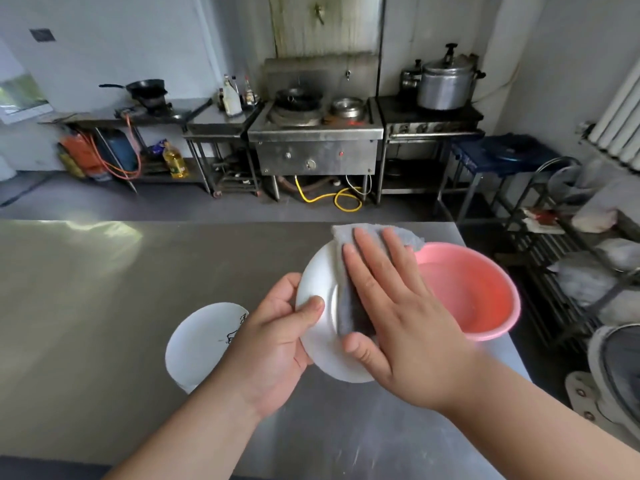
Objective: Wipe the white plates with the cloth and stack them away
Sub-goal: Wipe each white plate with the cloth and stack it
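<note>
Resting plate (199,344) is lying on the steel surface (86,289) toward its near edge. The left forearm is cutting off its right side and a dark printed mark. Left grip (273,341) is curling round the rim of the held plate (317,285), thumb on top, fingers hidden beneath. Grey cloth (348,310) is lying across that plate, largely concealed. Right grip (398,317) is pressing flat on the cloth, fingers straight. Pink basin (478,296) is sitting at the surface's right edge, partly hidden; contents unclear.
</note>
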A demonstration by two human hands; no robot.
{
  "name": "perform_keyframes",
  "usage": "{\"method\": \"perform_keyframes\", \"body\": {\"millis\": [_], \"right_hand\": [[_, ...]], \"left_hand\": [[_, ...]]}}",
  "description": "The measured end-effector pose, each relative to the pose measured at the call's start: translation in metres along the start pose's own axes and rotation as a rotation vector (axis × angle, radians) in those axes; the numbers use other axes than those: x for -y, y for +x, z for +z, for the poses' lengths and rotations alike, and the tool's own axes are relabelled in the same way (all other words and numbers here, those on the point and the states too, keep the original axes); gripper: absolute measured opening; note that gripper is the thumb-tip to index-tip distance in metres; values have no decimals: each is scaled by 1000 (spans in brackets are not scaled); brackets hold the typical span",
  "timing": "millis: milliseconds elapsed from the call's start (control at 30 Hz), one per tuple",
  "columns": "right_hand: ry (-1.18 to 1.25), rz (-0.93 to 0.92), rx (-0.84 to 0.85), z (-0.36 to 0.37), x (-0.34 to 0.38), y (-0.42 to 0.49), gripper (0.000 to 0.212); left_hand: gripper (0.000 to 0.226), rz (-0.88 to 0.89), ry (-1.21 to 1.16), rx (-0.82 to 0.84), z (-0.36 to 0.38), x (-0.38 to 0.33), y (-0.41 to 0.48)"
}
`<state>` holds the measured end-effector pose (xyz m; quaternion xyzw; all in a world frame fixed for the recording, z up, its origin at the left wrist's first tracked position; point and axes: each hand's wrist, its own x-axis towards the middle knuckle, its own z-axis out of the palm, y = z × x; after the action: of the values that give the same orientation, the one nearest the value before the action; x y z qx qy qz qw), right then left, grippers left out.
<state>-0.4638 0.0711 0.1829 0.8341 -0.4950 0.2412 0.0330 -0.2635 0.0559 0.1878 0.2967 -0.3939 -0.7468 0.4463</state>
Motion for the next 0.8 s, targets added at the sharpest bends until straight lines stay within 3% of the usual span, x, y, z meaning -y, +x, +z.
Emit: {"method": "perform_keyframes", "body": {"millis": [133,200,300,400,567,800], "right_hand": [[-39,-240,-3,-13,3,18,79],[-60,-165,-104,-22,-8,29,62],[35,126,-342,-21,-24,20,42],[36,182,-418,-11,-23,7,42],[9,-143,-255,-18,-15,22,48],[64,226,-320,-12,-14,-1,52]], "left_hand": [[42,11,126,82,8,1,-1],[32,29,120,74,9,0,-2],[38,61,51,20,6,-6,-3],[36,75,5,17,5,-13,-1],[31,16,77,66,11,-8,2],[26,94,-34,0,8,-15,6]]}}
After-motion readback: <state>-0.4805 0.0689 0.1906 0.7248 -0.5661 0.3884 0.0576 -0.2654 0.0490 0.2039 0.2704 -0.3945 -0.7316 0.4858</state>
